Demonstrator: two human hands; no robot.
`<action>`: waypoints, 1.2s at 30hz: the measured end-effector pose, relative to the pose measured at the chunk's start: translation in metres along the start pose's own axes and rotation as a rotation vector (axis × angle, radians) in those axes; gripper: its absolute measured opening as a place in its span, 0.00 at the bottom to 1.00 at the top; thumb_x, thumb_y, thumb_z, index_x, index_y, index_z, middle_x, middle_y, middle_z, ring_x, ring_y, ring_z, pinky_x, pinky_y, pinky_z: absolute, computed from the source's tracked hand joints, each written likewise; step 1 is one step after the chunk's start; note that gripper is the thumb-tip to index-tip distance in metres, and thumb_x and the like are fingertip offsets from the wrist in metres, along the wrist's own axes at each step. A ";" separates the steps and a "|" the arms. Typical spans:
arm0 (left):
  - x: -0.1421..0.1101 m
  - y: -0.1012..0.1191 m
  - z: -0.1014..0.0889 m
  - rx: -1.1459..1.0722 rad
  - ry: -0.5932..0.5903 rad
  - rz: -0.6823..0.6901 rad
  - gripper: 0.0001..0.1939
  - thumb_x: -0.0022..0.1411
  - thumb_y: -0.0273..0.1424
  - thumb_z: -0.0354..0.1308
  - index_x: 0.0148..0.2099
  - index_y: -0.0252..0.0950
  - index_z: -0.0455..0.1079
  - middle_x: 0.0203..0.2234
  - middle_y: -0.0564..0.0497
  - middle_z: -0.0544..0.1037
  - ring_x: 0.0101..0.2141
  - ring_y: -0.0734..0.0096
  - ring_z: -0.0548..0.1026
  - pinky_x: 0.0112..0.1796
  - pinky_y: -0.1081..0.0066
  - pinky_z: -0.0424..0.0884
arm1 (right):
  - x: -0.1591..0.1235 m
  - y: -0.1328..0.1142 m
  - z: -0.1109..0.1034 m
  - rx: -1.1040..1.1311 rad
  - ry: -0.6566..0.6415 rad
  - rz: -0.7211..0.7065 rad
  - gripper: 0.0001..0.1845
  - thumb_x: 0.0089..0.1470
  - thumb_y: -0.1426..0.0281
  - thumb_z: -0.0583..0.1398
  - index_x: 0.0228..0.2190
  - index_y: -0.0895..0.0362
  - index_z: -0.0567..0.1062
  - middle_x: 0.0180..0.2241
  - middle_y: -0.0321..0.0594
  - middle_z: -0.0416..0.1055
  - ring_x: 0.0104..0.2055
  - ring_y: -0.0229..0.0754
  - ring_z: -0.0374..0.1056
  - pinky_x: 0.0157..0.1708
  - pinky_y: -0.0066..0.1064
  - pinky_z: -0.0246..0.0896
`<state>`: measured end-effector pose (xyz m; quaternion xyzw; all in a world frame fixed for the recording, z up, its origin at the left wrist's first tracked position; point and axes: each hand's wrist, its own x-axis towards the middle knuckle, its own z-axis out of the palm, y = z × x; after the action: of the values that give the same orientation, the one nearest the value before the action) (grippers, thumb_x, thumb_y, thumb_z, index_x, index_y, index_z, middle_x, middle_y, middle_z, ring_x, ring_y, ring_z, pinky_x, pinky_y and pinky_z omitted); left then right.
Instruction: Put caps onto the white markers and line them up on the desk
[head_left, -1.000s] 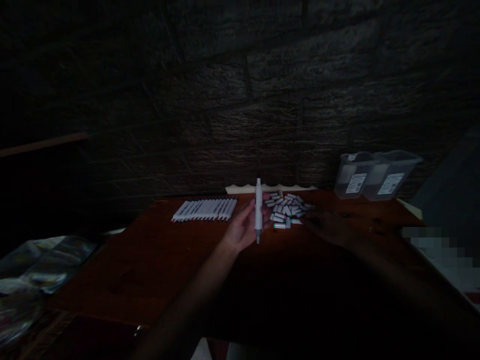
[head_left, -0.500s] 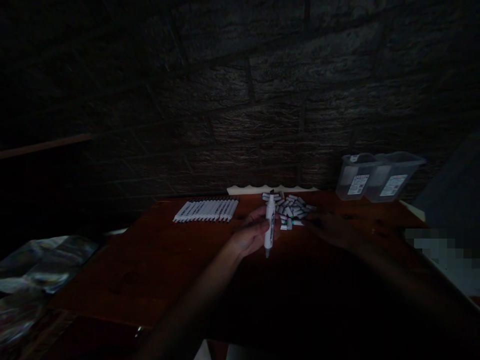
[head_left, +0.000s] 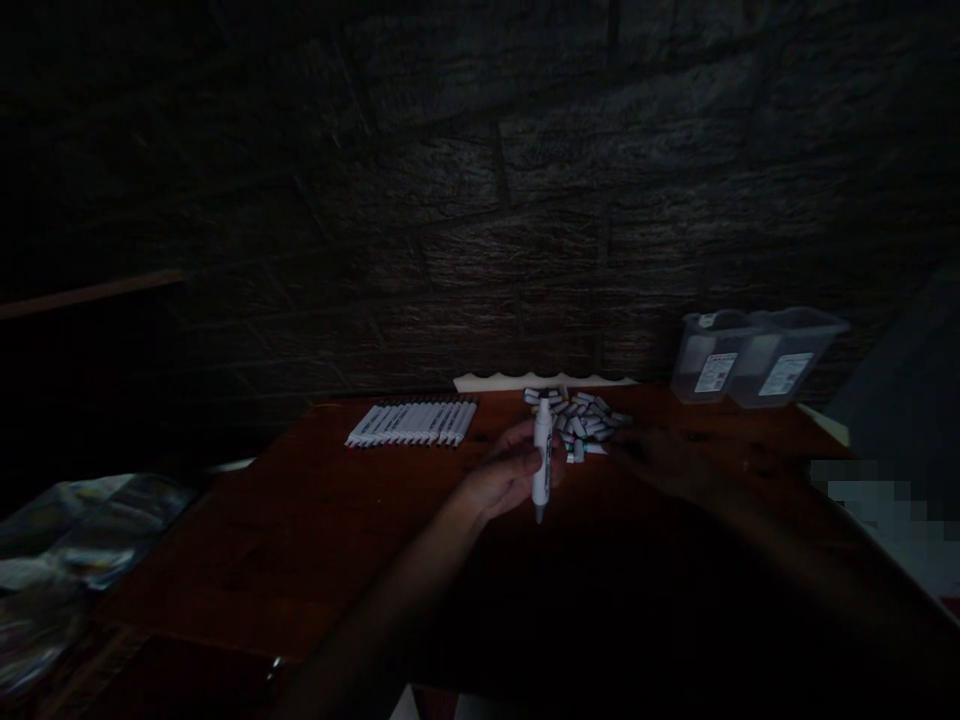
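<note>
The scene is very dark. My left hand (head_left: 504, 475) is closed around a white marker (head_left: 541, 460), held upright over the reddish-brown table (head_left: 300, 530). Just behind it lies a heap of small white marker caps (head_left: 581, 418). My right hand (head_left: 660, 458) rests in shadow beside that heap, at its right edge; its fingers are too dark to make out. A neat row of white markers (head_left: 412, 422) lies side by side to the left of my left hand.
Two clear plastic containers with labels (head_left: 757, 355) stand at the table's back right, against a dark stone-textured wall. A pale scalloped strip (head_left: 495, 381) lies along the back edge. Shiny plastic wrapping (head_left: 75, 525) sits off the table's left side.
My left hand has carried the upright marker rightward and slightly nearer, from in front of the row's end to in front of the cap heap. The right hand has barely moved.
</note>
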<state>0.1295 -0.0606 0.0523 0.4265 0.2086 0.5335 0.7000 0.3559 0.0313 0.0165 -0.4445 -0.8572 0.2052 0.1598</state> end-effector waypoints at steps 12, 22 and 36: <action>0.000 -0.007 -0.002 -0.004 -0.049 -0.009 0.20 0.41 0.38 0.74 0.32 0.34 0.70 0.20 0.55 0.68 0.24 0.77 0.66 0.27 0.73 0.61 | -0.001 -0.003 -0.003 -0.023 -0.017 0.014 0.20 0.61 0.58 0.49 0.38 0.51 0.79 0.38 0.39 0.79 0.38 0.46 0.75 0.39 0.36 0.65; 0.000 -0.009 -0.006 -0.031 -0.034 -0.016 0.19 0.43 0.38 0.74 0.34 0.32 0.74 0.20 0.54 0.72 0.24 0.76 0.70 0.27 0.74 0.64 | 0.001 0.003 0.001 -0.024 -0.015 0.000 0.20 0.61 0.58 0.50 0.40 0.51 0.79 0.39 0.39 0.79 0.39 0.46 0.75 0.39 0.36 0.66; 0.000 -0.009 -0.010 -0.037 -0.030 -0.014 0.16 0.49 0.37 0.70 0.38 0.33 0.79 0.19 0.52 0.73 0.24 0.75 0.71 0.26 0.75 0.65 | 0.001 0.002 0.001 -0.059 -0.001 -0.003 0.19 0.62 0.58 0.50 0.38 0.50 0.79 0.36 0.39 0.79 0.35 0.45 0.75 0.35 0.34 0.65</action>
<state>0.1273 -0.0572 0.0396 0.4200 0.1910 0.5260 0.7144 0.3561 0.0331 0.0147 -0.4476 -0.8636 0.1798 0.1466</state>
